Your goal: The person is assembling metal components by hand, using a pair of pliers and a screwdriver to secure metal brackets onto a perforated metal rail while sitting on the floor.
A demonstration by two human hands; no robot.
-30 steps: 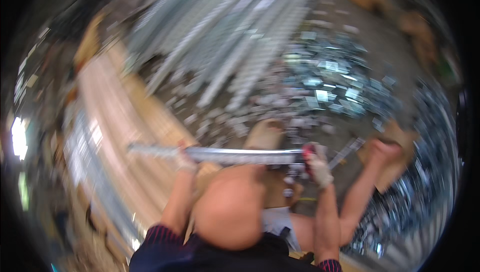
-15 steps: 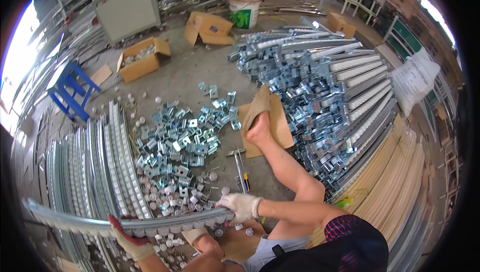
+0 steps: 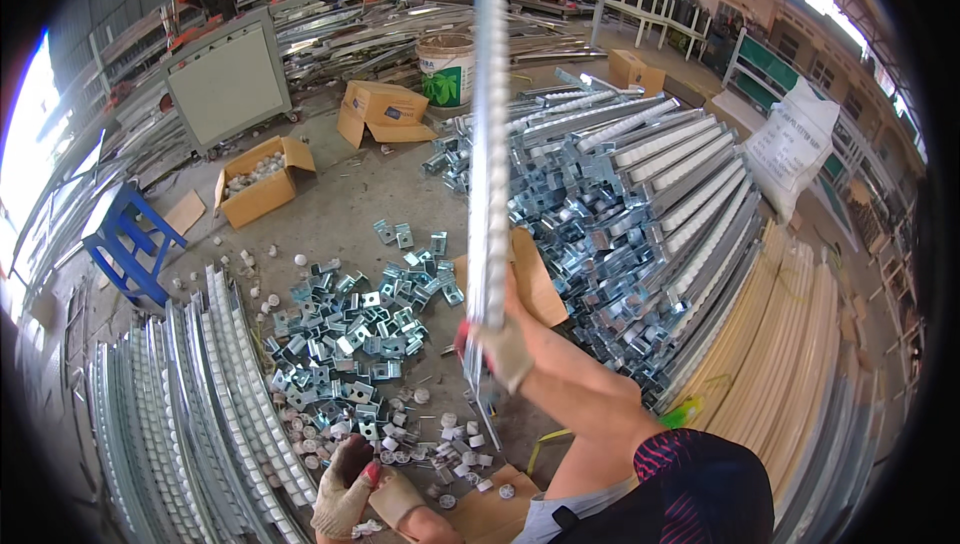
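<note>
My right hand [image 3: 502, 352], in a pale glove with a red-coated palm, is closed around the lower part of a metal roller track [image 3: 487, 164]. The track stands nearly upright, with a row of white rollers along its right side. My left hand [image 3: 342, 496], gloved alike, is low beside my left foot, its fingers loosely curled and apart from the thumb. No object shows in it. Loose white rollers [image 3: 465, 454] lie near it on the floor. Beyond them spreads a heap of bent metal brackets [image 3: 350, 334].
Roller tracks [image 3: 190, 394] lie in rows at left, and more with brackets [image 3: 640, 204] are stacked at right. Around stand a blue stool [image 3: 130, 239], a box of rollers [image 3: 262, 184], a bucket [image 3: 445, 72] and a white sack [image 3: 795, 149]. Cream strips [image 3: 770, 344] lie at right.
The roller track has swung from lying across my lap at left to nearly upright in front of me. My left hand has let go of it and moved right. The view has tilted up.
</note>
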